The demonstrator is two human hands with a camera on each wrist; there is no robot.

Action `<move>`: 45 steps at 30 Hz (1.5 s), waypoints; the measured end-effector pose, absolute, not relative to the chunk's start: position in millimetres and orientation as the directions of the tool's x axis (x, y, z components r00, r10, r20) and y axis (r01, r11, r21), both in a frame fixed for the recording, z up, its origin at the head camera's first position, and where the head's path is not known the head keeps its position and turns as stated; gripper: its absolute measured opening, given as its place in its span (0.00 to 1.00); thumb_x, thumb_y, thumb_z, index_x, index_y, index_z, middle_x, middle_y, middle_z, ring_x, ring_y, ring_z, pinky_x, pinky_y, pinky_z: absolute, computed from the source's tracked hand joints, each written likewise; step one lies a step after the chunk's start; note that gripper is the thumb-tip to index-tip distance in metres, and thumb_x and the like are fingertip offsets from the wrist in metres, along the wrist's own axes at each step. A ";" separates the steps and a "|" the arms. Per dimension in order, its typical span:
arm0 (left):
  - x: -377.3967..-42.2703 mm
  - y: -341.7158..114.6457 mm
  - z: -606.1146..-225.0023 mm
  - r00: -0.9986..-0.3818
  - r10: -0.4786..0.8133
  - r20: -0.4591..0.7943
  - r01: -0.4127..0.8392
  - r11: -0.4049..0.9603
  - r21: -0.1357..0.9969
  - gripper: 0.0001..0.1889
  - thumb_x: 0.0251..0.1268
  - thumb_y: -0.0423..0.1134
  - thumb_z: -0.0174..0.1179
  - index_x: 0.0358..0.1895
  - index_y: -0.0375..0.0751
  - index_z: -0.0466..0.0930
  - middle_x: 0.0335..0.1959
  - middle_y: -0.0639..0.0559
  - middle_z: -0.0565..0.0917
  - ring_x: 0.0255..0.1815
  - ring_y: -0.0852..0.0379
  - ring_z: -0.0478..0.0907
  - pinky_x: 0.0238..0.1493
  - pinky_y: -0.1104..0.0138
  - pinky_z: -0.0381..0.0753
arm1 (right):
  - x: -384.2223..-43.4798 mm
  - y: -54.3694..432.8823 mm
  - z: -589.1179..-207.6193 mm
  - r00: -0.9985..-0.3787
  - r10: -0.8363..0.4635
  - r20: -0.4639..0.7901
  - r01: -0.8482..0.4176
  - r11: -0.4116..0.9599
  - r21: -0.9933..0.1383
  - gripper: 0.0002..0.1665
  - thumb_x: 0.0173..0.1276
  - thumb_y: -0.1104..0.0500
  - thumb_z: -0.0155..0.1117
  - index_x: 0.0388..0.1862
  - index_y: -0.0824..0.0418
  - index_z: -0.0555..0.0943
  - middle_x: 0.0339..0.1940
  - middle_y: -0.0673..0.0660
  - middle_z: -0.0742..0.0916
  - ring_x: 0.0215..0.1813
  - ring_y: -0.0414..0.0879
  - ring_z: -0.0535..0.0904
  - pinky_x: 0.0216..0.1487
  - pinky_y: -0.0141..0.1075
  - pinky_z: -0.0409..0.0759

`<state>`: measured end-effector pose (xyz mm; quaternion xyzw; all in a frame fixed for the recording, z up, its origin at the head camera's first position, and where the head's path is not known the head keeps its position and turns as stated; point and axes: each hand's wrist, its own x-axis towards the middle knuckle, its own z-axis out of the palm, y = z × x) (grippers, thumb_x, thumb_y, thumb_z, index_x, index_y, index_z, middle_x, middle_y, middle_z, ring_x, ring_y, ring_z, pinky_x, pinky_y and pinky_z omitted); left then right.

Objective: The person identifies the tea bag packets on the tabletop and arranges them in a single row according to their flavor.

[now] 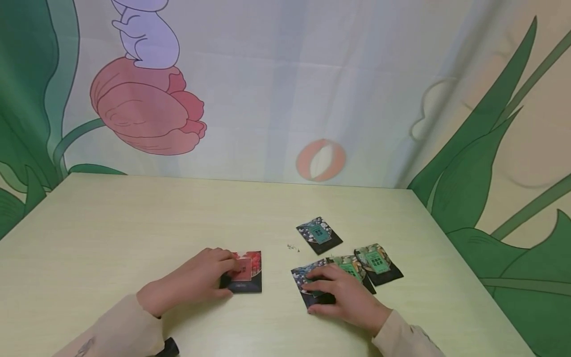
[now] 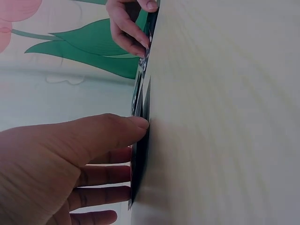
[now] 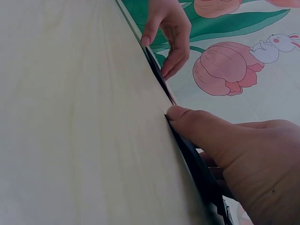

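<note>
A red-and-black flat packet (image 1: 253,283) lies on the table under my left hand (image 1: 196,278). That hand's fingers rest over its left side; in the left wrist view the thumb of my left hand (image 2: 75,145) touches the near edge of the black packet (image 2: 140,159), the other fingers stretched along its far side. My right hand (image 1: 345,300) lies over a blue floral packet (image 1: 300,274), hiding much of it. In the right wrist view, the thumb of my right hand (image 3: 239,150) is at the corner of the dark packet (image 3: 192,157), with its other fingers mostly hidden.
Beside the right hand, a green patterned packet (image 1: 350,267) partly overlaps the blue one. Another green packet (image 1: 379,265) lies farther right, and a second blue packet (image 1: 318,234) behind. Small dark specks (image 1: 292,247) dot the pale table (image 1: 178,213). A printed curtain (image 1: 250,99) hangs behind.
</note>
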<state>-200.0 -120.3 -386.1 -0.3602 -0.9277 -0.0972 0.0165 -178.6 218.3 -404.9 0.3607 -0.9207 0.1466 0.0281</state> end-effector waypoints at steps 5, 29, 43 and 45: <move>-194.6 -129.0 -386.8 -0.729 0.673 0.122 0.683 0.707 0.184 0.22 0.49 0.47 0.72 0.48 0.44 0.82 0.47 0.51 0.81 0.49 0.51 0.77 0.56 0.55 0.77 | -178.9 219.3 -405.1 -0.729 -0.662 0.177 -0.684 0.690 -0.238 0.26 0.60 0.36 0.64 0.54 0.45 0.83 0.58 0.45 0.81 0.59 0.42 0.74 0.58 0.42 0.78; -177.3 -150.5 -390.6 -0.694 0.702 0.157 0.719 0.666 0.199 0.21 0.51 0.47 0.72 0.49 0.47 0.82 0.53 0.52 0.80 0.54 0.51 0.77 0.56 0.54 0.77 | -178.6 218.5 -406.3 -0.725 -0.664 0.183 -0.687 0.685 -0.240 0.27 0.59 0.35 0.64 0.54 0.44 0.83 0.58 0.44 0.80 0.60 0.42 0.74 0.59 0.42 0.78; -171.7 -152.5 -389.3 -0.731 0.674 0.106 0.680 0.705 0.201 0.22 0.50 0.47 0.72 0.49 0.47 0.83 0.54 0.53 0.80 0.54 0.51 0.77 0.56 0.54 0.78 | -177.9 218.0 -406.4 -0.727 -0.665 0.172 -0.686 0.687 -0.242 0.27 0.60 0.35 0.63 0.55 0.44 0.83 0.58 0.44 0.80 0.60 0.41 0.74 0.61 0.43 0.76; -172.0 -152.8 -390.2 -0.732 0.673 0.104 0.677 0.704 0.215 0.22 0.50 0.47 0.72 0.49 0.48 0.82 0.54 0.53 0.79 0.55 0.51 0.77 0.56 0.54 0.78 | -178.1 218.3 -405.9 -0.723 -0.668 0.175 -0.690 0.690 -0.217 0.27 0.60 0.34 0.62 0.54 0.44 0.83 0.58 0.44 0.80 0.59 0.41 0.74 0.62 0.43 0.75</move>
